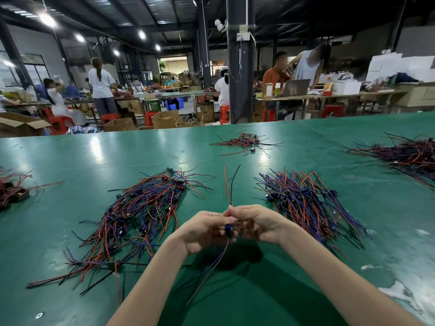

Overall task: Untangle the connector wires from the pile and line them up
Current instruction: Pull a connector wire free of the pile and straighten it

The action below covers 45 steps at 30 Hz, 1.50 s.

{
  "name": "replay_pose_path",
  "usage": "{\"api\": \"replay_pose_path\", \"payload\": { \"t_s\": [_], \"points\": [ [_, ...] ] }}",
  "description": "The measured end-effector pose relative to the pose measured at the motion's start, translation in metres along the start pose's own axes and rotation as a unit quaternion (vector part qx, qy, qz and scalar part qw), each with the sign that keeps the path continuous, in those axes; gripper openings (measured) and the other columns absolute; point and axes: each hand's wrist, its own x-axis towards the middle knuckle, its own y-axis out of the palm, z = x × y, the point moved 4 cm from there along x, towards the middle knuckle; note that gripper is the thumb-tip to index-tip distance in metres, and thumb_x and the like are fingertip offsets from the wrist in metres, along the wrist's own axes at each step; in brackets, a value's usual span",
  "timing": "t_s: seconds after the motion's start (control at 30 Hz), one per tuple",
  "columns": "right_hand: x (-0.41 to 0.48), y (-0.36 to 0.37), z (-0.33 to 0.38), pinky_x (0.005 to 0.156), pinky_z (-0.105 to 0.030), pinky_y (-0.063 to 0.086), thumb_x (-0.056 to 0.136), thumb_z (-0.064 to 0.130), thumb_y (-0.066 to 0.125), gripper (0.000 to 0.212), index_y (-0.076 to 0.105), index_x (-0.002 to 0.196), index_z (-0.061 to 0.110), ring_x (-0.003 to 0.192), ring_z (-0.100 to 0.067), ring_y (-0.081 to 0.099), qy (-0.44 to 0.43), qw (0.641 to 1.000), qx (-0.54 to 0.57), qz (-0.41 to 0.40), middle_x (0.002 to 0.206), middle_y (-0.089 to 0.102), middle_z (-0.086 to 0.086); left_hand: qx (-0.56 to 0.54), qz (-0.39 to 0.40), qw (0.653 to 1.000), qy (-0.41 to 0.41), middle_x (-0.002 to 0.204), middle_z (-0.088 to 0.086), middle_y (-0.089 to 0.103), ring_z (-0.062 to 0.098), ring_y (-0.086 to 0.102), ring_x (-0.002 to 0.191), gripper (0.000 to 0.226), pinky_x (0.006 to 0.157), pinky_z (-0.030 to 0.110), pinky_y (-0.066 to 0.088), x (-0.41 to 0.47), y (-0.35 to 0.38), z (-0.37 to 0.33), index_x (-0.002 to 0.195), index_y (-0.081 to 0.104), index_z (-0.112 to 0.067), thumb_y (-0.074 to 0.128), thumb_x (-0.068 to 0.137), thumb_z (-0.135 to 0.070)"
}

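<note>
Green table top [117,156], glare patches, worn white near right edge. Behind it: dark pillar [240,67], open cardboard boxes [164,118] on floor, red stools [61,124], laptop [295,87] on far bench [329,94]. Several people [101,83] at benches; ceiling lights [47,19] on.

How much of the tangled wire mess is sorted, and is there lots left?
About partway, it seems. The right bunch has its wires mostly running one way, so that part looks lined up. The left grip and right grip are pinching one wire piece with a blue plug. The left pile is messier and big, so plenty looks left.
</note>
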Motion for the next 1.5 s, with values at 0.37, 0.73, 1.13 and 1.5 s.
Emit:
{"api": "replay_pose_path", "payload": {
  "t_s": [0.37, 0.73, 1.13, 1.5],
  "points": [
    [0.006, -0.005, 0.001, 0.056, -0.024, 0.045, 0.056, 0.013, 0.082, 0.012, 0.070, 0.056, 0.009, 0.051, -0.013, 0.053, -0.071, 0.986, -0.067, -0.135, 0.057, 0.063, -0.005, 0.027, -0.042, 0.999, -0.012, 0.073, 0.014, 0.065, 0.022, 0.057, 0.064, 0.014, 0.054, 0.027, 0.054, 0.004, -0.001, 0.004, 0.071, 0.072, -0.004, 0.063, 0.082, -0.002],
    [0.011, -0.043, 0.014, 0.040, -0.018, 0.031, 0.060, 0.006, 0.087, 0.024, 0.063, 0.056, 0.010, 0.036, -0.010, 0.032, -0.153, 0.933, -0.055, -0.321, 0.046, 0.054, 0.000, 0.039, -0.015, 0.998, -0.041, 0.071, 0.016, 0.069, 0.020, 0.067, 0.059, 0.015, 0.055, 0.027, 0.056, 0.000, 0.006, 0.004, 0.064, 0.064, -0.002, 0.063, 0.079, -0.006],
    [0.009, -0.060, 0.019, 0.049, -0.020, 0.038, 0.068, 0.014, 0.085, 0.020, 0.066, 0.069, 0.006, 0.038, -0.010, 0.034, -0.188, 0.902, -0.066, -0.384, 0.044, 0.055, 0.007, 0.093, 0.037, 0.995, -0.024, 0.069, 0.015, 0.069, 0.020, 0.066, 0.057, 0.017, 0.056, 0.028, 0.056, -0.004, 0.010, 0.000, 0.059, 0.068, -0.007, 0.065, 0.075, -0.007],
    [-0.003, -0.095, 0.035, 0.037, -0.019, 0.036, 0.078, 0.006, 0.075, 0.016, 0.060, 0.071, 0.005, 0.038, -0.007, 0.038, -0.232, 0.901, 0.040, -0.365, 0.059, 0.050, -0.004, 0.139, 0.072, 0.988, -0.020, 0.074, 0.010, 0.072, 0.017, 0.068, 0.058, 0.026, 0.054, 0.023, 0.053, 0.001, 0.027, 0.012, 0.061, 0.070, -0.010, 0.061, 0.085, -0.003]
  ]
}}
